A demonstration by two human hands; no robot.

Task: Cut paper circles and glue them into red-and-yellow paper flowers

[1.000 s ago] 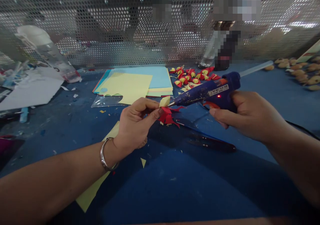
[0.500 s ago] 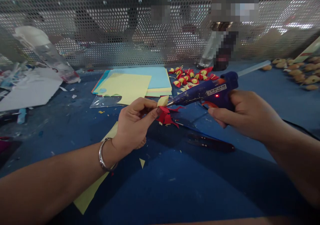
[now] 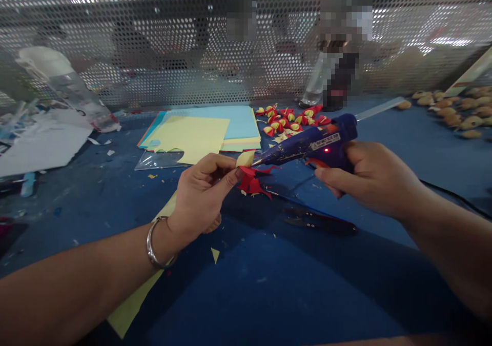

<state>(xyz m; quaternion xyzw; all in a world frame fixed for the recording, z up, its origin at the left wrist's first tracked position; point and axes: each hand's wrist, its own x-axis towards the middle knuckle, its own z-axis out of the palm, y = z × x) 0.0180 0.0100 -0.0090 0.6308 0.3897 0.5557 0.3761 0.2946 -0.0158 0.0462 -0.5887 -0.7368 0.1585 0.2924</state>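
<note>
Between thumb and fingers, my left hand (image 3: 205, 192) pinches a small yellow paper piece (image 3: 245, 159). My right hand (image 3: 369, 179) is wrapped round the handle of a blue hot glue gun (image 3: 307, 143) with an orange trigger and a lit red light. Its metal nozzle touches or nearly touches the yellow piece. Red paper pieces (image 3: 251, 181) show just below the fingertips; whether any are held I cannot tell. Under the glue gun, dark-handled scissors (image 3: 326, 222) lie on the blue table.
Behind my hands sit stacked coloured paper sheets (image 3: 192, 130) and a pile of red-and-yellow paper shapes (image 3: 286, 120). A bottle (image 3: 82, 95) stands back left, another clear bottle (image 3: 317, 79) at the mesh panel (image 3: 172, 43). Brown nut-like pieces (image 3: 461, 110) lie right; a power cord (image 3: 453, 195) trails nearby.
The whole view has shifted slightly, so the scene sits a little further left. Both hands keep their holds, and the nozzle stays at the yellow piece.
</note>
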